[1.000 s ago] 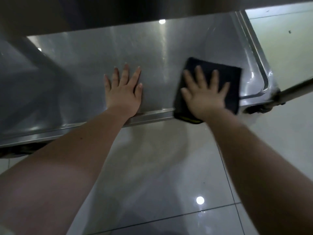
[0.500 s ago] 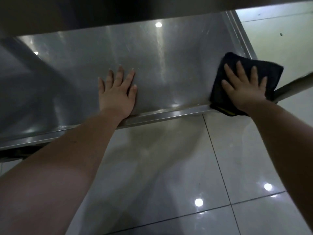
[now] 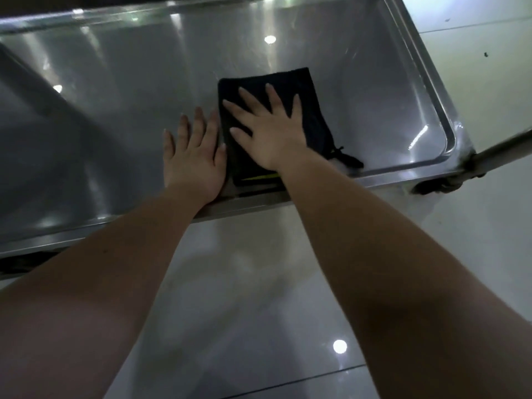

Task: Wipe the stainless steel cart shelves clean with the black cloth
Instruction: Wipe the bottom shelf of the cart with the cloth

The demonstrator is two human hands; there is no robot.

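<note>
A low stainless steel cart shelf (image 3: 115,116) with a raised rim fills the upper half of the view. The folded black cloth (image 3: 305,90) lies flat on it near the front rim, with a loop tag trailing off its right corner. My right hand (image 3: 267,133) presses on the cloth with fingers straight and spread. My left hand (image 3: 193,156) rests flat on the bare steel just left of the cloth, its fingers straight and its thumb side touching the cloth's edge.
A cart leg tube (image 3: 501,154) and a dark caster (image 3: 431,187) sit at the shelf's front right corner. Glossy white floor tiles (image 3: 244,283) spread below and to the right. A dark upper shelf edge (image 3: 86,7) overhangs the back.
My right hand has slid the cloth left from the shelf's right corner to the middle, beside my left hand. My left hand has stayed flat on the steel.
</note>
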